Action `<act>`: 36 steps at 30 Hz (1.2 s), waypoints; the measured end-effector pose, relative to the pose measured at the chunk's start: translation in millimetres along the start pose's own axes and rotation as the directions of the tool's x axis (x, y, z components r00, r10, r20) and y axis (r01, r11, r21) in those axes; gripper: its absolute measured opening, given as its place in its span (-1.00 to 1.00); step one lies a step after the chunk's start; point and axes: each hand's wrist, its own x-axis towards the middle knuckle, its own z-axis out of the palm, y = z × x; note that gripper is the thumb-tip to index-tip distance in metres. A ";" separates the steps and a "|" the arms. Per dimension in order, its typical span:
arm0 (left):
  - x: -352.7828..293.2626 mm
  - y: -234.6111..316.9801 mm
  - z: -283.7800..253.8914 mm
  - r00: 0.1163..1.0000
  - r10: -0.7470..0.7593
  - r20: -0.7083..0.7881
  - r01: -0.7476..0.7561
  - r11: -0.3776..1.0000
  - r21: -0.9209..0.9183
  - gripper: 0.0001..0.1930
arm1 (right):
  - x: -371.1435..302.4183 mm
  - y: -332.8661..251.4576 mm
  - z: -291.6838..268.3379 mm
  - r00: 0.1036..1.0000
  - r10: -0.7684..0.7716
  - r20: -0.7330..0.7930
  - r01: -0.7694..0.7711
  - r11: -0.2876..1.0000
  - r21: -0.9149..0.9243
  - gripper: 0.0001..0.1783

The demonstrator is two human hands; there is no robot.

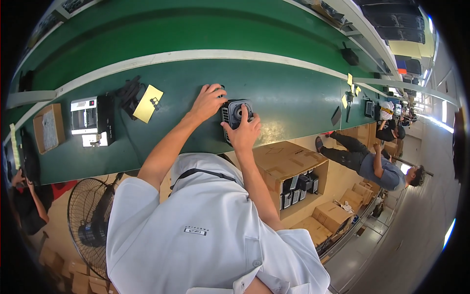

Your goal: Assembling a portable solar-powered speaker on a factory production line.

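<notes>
A black box-shaped device (232,112) with slatted vents on its side and a round, lens-like part on its upper face rests on the green workbench (186,139) in front of me. My right hand (243,131) grips it from the near side, thumb at its left edge, with a finger against the round part. Beside the device's far left corner is my left hand (209,103), its fingers curled together. Something small and dark shows at those fingertips, too little of it to name.
Leftward on the bench are yellow paper (147,109) bearing small black parts, black cables (129,95), a black-and-white machine (90,117) and an open carton (48,128). Below stand a fan (93,220) and a large carton (279,159) containing several black devices. Another person (379,166) is at right.
</notes>
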 end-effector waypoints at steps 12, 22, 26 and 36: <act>-0.8 5.7 12.8 1.000 -0.005 -0.022 0.004 1.000 -0.025 -0.86 | 4.2 4.9 0.1 1.000 -0.013 0.015 0.013 1.000 -0.010 0.06; 14.4 19.1 8.8 0.899 -0.275 -0.341 0.273 0.960 -0.056 -0.85 | 37.4 1.8 -8.8 0.978 -0.197 0.065 0.205 0.966 -0.156 -0.10; 10.6 46.5 2.7 0.895 -0.431 -0.115 0.387 0.879 -0.278 -0.73 | 79.0 23.4 -5.8 0.895 -0.440 -0.072 0.441 0.897 -0.006 -0.46; -47.5 75.8 25.1 0.691 -0.720 -0.064 0.702 0.690 -0.177 -0.55 | 73.3 84.1 31.1 0.951 0.282 0.126 -0.302 0.936 0.182 -0.54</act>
